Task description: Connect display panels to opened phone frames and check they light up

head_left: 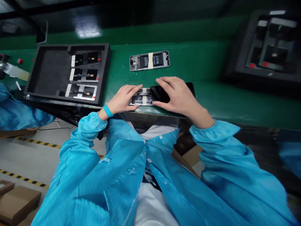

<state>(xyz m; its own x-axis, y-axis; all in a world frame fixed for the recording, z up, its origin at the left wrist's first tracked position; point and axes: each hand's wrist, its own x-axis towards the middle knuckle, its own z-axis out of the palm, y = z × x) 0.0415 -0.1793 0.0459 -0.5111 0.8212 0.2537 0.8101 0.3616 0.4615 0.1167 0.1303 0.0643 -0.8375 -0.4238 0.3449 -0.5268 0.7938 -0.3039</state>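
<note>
Near the front edge of the green mat lies an opened phone body, its battery and a pale tape strip showing. My left hand grips its left end between thumb and fingers. A dark phone screen is held by its edges in my right hand, thumb on the near side and fingers on the far side. The screen's left end overlaps or meets the phone body's right part; whether they touch I cannot tell. Farther back, a second open phone body with a tape strip lies on the mat.
At left, a black foam tray holds three screen parts in its right half. A blurred black tray with more screens stands at right. The green mat lies under everything. A co-worker's blue sleeve reaches in at left.
</note>
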